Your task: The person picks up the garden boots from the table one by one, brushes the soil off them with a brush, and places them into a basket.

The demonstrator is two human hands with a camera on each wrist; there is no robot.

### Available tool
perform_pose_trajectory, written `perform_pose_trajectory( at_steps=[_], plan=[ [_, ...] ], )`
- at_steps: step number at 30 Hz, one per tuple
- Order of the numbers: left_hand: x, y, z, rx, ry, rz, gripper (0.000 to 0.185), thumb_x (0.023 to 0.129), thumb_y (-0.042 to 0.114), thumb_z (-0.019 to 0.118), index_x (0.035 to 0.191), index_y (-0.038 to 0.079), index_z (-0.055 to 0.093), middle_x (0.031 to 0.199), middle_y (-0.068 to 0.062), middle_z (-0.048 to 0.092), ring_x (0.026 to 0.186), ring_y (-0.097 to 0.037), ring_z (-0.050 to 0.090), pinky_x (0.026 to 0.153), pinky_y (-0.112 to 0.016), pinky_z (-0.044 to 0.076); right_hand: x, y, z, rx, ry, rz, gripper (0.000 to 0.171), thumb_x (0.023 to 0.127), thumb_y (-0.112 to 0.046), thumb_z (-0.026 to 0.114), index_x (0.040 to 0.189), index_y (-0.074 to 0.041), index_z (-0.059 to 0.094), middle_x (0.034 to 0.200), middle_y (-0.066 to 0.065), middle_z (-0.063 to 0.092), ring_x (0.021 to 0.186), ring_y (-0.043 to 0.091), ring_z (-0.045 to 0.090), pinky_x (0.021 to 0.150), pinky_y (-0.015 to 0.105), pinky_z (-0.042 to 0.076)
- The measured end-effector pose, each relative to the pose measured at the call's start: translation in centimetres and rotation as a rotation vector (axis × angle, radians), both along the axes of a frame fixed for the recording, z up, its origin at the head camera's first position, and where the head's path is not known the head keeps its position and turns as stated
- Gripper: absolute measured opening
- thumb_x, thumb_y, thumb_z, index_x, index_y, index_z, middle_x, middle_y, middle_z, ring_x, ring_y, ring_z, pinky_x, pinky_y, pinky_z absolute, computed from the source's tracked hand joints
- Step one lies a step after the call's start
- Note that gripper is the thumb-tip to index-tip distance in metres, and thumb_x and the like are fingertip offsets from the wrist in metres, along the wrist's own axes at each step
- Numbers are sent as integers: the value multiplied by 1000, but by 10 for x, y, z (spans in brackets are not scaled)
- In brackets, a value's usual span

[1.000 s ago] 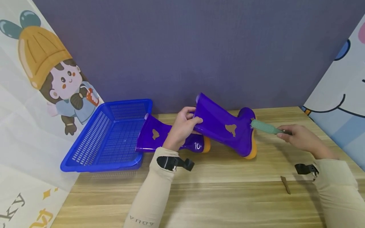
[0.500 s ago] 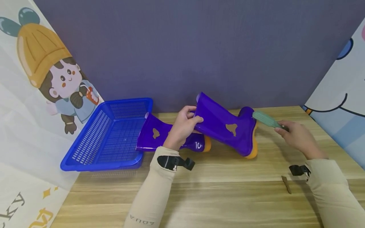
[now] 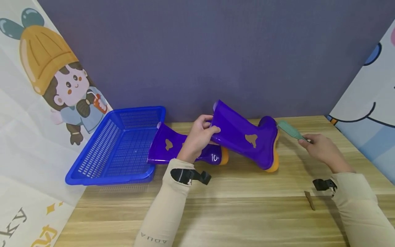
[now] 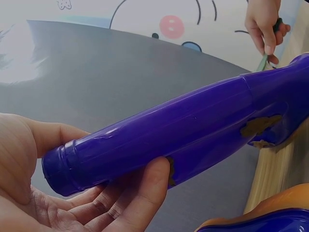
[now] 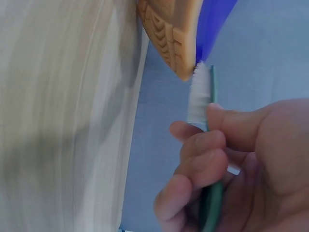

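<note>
L hand (image 3: 197, 137) w/ grip clenched round the open top of a glossy purple rubber rain boot with orange sole (image 3: 247, 139), thumb over the shaft, fingers under it; the boot is tilted, heel on the wooden bench (image 3: 247, 212) near its back edge. R hand (image 3: 321, 151) w/ grip grasping a green-handled brush with white bristles (image 3: 290, 129); bristles touching the sole's toe tip. A 2nd purple rubber boot (image 3: 172, 147) lies on its side just beside the 1st, its top over the rim of a blue perforated plastic basket (image 3: 92, 161) at the bench's left edge. Small brown scrap (image 3: 308, 200) near the R wrist.
</note>
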State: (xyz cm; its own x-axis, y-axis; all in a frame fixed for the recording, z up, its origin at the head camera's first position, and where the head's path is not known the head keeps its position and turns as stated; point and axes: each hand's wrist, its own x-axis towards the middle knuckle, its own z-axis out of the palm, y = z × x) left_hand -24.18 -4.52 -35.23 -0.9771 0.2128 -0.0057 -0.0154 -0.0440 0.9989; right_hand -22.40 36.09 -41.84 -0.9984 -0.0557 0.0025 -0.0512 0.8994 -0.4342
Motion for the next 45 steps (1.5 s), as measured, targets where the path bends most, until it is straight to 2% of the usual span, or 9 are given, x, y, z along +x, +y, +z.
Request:
perform_pose_trajectory(
  at_steps=[4, 9, 17, 21, 24, 27, 30, 38, 45],
  plan=[
    [-1, 0, 0, -1, 1, 1, 50, 91, -3, 61, 140, 2, 49, 122, -26, 67, 82, -23, 72, 75, -44, 66, 0, 6, 5, 14, -48, -10, 56, 110, -31, 41, 138, 18, 48, 118, 41, 62, 89, 42, 64, 69, 48, 52],
    [-2, -1, 0, -3, 5, 3, 50, 92, -3, 61, 140, 1, 48, 121, -26, 67, 81, -23, 72, 74, -44, 66, 2, 12, 10, 29, -77, -31, 59, 110, -32, 42, 139, 19, 45, 123, 46, 56, 94, 49, 64, 70, 52, 53],
    [-1, -2, 0, -13, 6, -5, 49, 93, -2, 60, 140, 2, 48, 121, -25, 67, 84, -26, 74, 75, -45, 66, 6, 21, 13, 42, 8, -62, 55, 109, -29, 43, 135, 20, 49, 116, 44, 60, 84, 46, 64, 63, 47, 52],
    [0, -2, 1, -12, 5, -5, 49, 93, -2, 60, 140, 2, 48, 120, -25, 67, 82, -23, 73, 75, -45, 66, 8, 15, 20, 24, 33, -49, 56, 110, -31, 42, 138, 17, 48, 122, 45, 58, 93, 56, 62, 68, 52, 53],
    [0, -2, 1, -9, 8, -5, 49, 92, -3, 60, 140, 2, 48, 120, -25, 67, 82, -23, 72, 75, -44, 66, 8, 6, 23, -2, 60, -7, 57, 111, -33, 41, 140, 15, 50, 121, 42, 60, 91, 52, 63, 68, 49, 54],
    [0, -1, 1, -11, 11, -2, 50, 92, -3, 60, 140, 2, 48, 120, -25, 67, 82, -24, 73, 74, -44, 66, 8, -6, 23, -33, 96, 51, 52, 110, -33, 44, 137, 11, 55, 89, 28, 65, 68, 24, 57, 56, 34, 44],
    [0, -1, 1, -20, 6, 1, 50, 92, -4, 60, 140, 2, 48, 120, -25, 67, 82, -24, 73, 74, -43, 66, 11, -19, 24, -77, 119, 118, 44, 110, -29, 47, 133, 6, 59, 70, 7, 53, 54, 10, 41, 48, 29, 34],
    [-1, -1, 2, -23, 15, 7, 50, 91, -3, 60, 140, 2, 49, 120, -24, 67, 81, -22, 72, 74, -44, 66, 18, -59, 32, -173, 162, 301, 22, 107, -19, 54, 117, -5, 69, 68, -3, 48, 54, 6, 41, 47, 27, 37],
    [0, 0, 1, -16, 5, 5, 49, 91, -4, 60, 139, 2, 49, 119, -24, 67, 79, -21, 72, 74, -42, 66, 23, -89, 30, -335, 114, 428, 18, 106, -13, 55, 116, -4, 67, 69, -2, 51, 54, 6, 45, 45, 27, 42]
  ],
)
